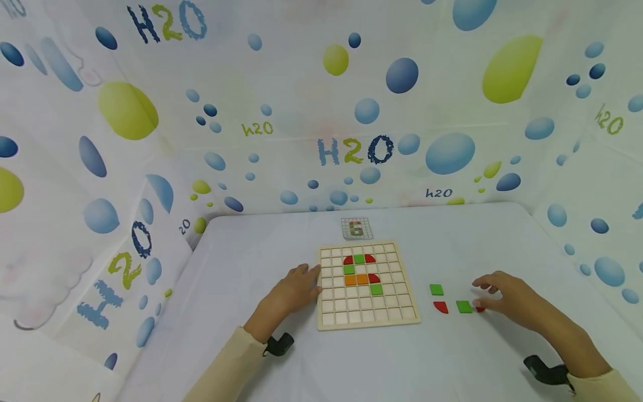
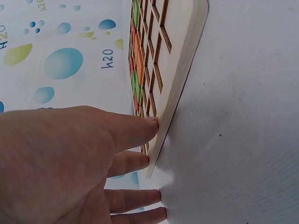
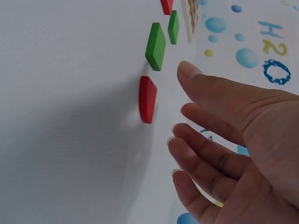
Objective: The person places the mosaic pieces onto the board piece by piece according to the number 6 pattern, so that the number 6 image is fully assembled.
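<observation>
A wooden grid board (image 1: 342, 318) lies on the table, with green squares, orange squares and red quarter-round tiles set in some of its cells. At its left edge rests my left hand (image 1: 295, 290); in the left wrist view the thumb (image 2: 140, 128) and a finger touch the rim, the other fingers extended below. To the right of the board, my right hand (image 1: 514, 298) hovers with parted, slightly bent fingers, holding nothing. Just beneath it lies a red quarter-round tile (image 3: 147, 100), partly covered in the head view. Nearby are a green square tile (image 1: 464, 306), another green tile (image 1: 436, 289) and a red tile (image 1: 440, 307).
A small pattern card (image 1: 356, 228) with a gridded coloured figure lies behind the board. White cloth (image 1: 241, 262) covers the table. A patterned curtain (image 1: 296, 100) with blue and green drops rises at the back and sides.
</observation>
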Tool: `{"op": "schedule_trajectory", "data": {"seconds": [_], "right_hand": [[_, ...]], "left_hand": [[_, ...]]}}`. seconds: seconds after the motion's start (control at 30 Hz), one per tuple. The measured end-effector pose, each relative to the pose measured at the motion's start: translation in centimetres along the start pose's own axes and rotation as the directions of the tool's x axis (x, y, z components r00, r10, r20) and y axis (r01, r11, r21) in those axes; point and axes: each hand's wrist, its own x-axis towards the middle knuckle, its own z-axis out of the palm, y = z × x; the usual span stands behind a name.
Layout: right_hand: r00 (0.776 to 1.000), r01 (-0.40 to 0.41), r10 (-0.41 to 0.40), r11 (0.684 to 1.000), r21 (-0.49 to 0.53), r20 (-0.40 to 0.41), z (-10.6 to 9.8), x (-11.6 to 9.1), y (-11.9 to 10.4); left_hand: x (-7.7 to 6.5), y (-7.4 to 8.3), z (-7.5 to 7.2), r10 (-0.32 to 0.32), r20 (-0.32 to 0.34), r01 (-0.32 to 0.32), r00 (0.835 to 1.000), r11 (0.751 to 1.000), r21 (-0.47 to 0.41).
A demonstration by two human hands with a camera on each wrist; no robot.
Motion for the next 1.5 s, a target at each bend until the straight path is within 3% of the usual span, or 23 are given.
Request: {"op": "schedule_trajectory", "data": {"seconds": [0.4,0.7,1.5], "right_hand": [[0.999,-0.039,0.039,0.999,0.002,0.010,0.9,-0.7,0.6],[0.998,0.005,-0.006,1.000,-0.031,-0.063,2.2,-1.2,0.9],[0.993,-0.046,0.042,0.998,-0.034,-0.107,2.6,-1.8,0.7]], "left_hand": [[-0.2,0.0,0.0,0.009,-0.019,-0.009,1.000,1.000,-0.006],[-0.2,0.0,0.2,0.014,-0.037,-0.014,0.999,1.000,0.000],[-0.2,-0.1,0.3,0.021,-0.038,-0.021,0.999,1.000,-0.012]]}}
